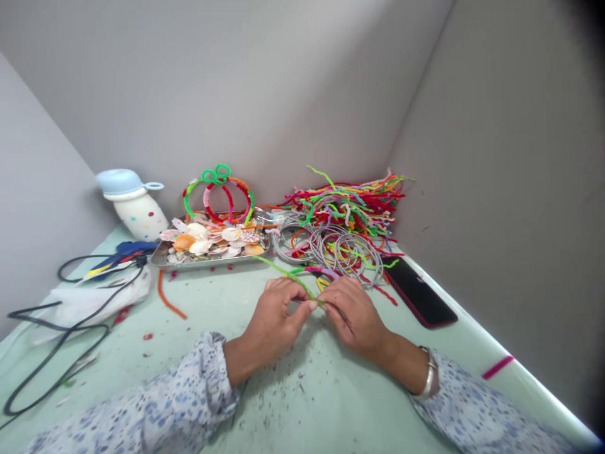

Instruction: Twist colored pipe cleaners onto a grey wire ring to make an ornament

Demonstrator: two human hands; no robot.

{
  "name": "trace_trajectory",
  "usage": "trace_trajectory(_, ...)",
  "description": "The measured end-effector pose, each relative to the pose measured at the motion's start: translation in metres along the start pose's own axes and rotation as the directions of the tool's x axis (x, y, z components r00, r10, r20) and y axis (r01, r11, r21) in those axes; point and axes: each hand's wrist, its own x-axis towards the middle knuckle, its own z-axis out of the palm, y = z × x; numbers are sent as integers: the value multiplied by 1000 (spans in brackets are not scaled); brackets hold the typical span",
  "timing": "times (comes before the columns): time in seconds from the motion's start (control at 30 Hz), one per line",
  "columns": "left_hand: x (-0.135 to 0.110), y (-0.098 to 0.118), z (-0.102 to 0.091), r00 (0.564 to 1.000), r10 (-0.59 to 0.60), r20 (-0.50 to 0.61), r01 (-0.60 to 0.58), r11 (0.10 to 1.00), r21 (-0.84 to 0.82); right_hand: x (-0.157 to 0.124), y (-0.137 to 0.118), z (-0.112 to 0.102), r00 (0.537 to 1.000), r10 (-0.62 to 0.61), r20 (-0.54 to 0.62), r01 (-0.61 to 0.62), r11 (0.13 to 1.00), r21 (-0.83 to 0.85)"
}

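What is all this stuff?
bottle: one, white, blue lid, back left
tray: one, silver, back
shells: many, white and orange, in tray
fuzzy hoops: about two, multicoloured, by tray
pipe cleaners: many, multicoloured, back right
wire rings: several, grey, beside tray
phone: one, black, right
cables: some, black, left
plastic bag: one, whitish, under cables
blue bundle: one, near bottle
orange strip: one, near tray
pink strip: one, right edge
fuzzy band: one, multicoloured, centre
green pipe cleaner: one, held, centre
table: one, green, underneath
walls: three, grey, around
bracelet: one, silver, right wrist
sleeves: two, white and blue, bottom
left hand: one, centre
right hand: one, centre
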Motion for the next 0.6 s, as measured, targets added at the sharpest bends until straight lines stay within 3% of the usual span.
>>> trace_trajectory(0.23,1,3,-1,999,45,6,-45,998,32,0,-1,0,1000,-5,16,5,1000,-5)
trace_trajectory(0.6,3,4,-1,998,-46,47,47,999,-11,-1,-1,-1,999,-48,11,49,998,-37)
